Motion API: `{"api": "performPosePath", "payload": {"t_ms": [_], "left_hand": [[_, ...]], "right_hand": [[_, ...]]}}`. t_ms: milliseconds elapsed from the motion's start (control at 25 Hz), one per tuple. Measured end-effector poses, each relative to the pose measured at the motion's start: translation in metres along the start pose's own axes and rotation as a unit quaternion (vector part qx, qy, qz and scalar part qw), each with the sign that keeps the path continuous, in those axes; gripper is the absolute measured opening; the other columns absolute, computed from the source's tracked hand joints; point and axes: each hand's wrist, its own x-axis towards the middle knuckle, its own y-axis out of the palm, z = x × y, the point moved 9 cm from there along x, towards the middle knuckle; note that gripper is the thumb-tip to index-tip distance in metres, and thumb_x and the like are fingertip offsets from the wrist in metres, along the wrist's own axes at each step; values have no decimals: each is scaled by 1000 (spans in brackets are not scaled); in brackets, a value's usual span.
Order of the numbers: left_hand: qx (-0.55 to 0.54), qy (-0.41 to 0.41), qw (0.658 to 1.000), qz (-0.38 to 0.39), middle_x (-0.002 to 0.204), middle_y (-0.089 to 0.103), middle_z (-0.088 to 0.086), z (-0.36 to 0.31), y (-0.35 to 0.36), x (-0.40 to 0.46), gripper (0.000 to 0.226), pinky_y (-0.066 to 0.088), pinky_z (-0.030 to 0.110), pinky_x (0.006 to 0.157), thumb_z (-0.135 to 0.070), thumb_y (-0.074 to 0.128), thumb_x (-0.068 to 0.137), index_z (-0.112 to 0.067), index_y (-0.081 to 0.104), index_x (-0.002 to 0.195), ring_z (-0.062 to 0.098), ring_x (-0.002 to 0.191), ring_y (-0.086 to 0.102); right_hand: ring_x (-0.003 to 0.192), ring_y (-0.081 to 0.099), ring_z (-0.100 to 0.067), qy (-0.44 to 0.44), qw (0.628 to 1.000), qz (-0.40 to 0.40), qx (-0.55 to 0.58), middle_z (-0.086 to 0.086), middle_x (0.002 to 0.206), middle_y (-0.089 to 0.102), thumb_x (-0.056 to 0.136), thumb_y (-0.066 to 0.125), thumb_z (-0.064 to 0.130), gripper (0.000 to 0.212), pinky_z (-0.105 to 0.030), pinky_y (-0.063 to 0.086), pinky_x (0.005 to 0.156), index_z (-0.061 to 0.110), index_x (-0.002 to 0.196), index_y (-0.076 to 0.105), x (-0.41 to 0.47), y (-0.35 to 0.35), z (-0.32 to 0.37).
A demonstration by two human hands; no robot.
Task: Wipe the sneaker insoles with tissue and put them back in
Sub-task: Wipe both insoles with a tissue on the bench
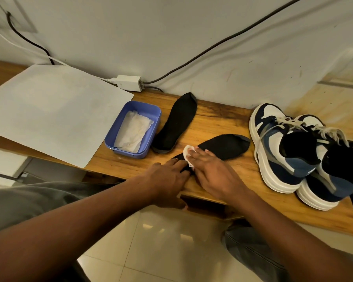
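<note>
1. Hidden parts: the heel end of the near insole lies under both hands, and most of the white tissue is covered by the right hand's fingers, so only a crumpled edge shows. The far right of the bench and the outer sneaker are cut off by the frame edge.
2. The left hand lies flat, fingers straight, pressing the near insole's heel end down on the bench.
3. The right hand lies just beside it, fingers extended, pressing the tissue onto the same insole.
4. The near insole is black, fabric-topped, lying flat and angled, its toe pointing toward the sneakers.
5. A second black insole lies flat beyond the near one, apart from it, toe toward the wall.
6. Left of the near insole, a blue tray holds more white tissues.
7. The navy-and-white sneakers stand side by side right of the near insole, laces loose.
</note>
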Motion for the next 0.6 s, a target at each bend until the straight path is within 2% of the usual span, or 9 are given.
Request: {"api": "performPosePath", "payload": {"t_ms": [80, 200, 320, 400, 480, 600], "left_hand": [[-2, 1, 1000, -18, 164, 17, 4, 1, -3, 1, 91, 40, 45, 109, -64, 61, 88, -23, 21, 158, 25, 148, 23], [10, -4, 999, -35, 158, 27, 4, 0, -6, 2, 82, 42, 44, 106, -64, 61, 89, -22, 31, 153, 24, 140, 34], [12, -8, 998, -67, 150, 36, 6, -1, -17, 7, 72, 44, 41, 103, -62, 58, 91, -22, 38, 147, 23, 132, 41], [-18, -15, 993, -116, 148, 35, 7, 3, -29, 13, 71, 44, 39, 103, -59, 60, 91, -24, 36, 148, 23, 130, 40], [-54, -27, 987, -150, 152, 30, 8, 7, -37, 21, 75, 46, 39, 102, -56, 62, 91, -26, 31, 152, 25, 132, 39], [-65, -49, 987, -139, 155, 29, 10, 10, -36, 32, 73, 46, 42, 106, -51, 61, 94, -26, 28, 154, 28, 136, 36]], "right_hand": [[148, 19, -7, 4, 1000, -1, -16, 6, 158, 30, 102, 39, 25, 46, -28, 11, 122, 21, 148, 40, -2, -5, -16], [146, 27, -14, 124, 990, -54, -32, 0, 154, 40, 101, 42, 22, 43, -33, 18, 121, 16, 144, 46, -9, -33, -71], [135, 46, -21, 213, 964, -138, 73, -4, 145, 52, 102, 46, 23, 39, -34, 33, 112, 15, 139, 54, -24, -58, -95], [129, 52, -22, 232, 949, -183, 111, -4, 141, 56, 102, 46, 24, 38, -35, 39, 110, 15, 138, 56, -31, -68, -98], [129, 52, -22, 245, 937, -218, 122, -4, 140, 57, 101, 46, 24, 38, -33, 38, 110, 14, 137, 56, -37, -77, -103], [132, 50, -19, 242, 923, -265, 141, -3, 142, 54, 101, 47, 21, 39, -25, 33, 109, 13, 139, 54, -42, -90, -106]]}}
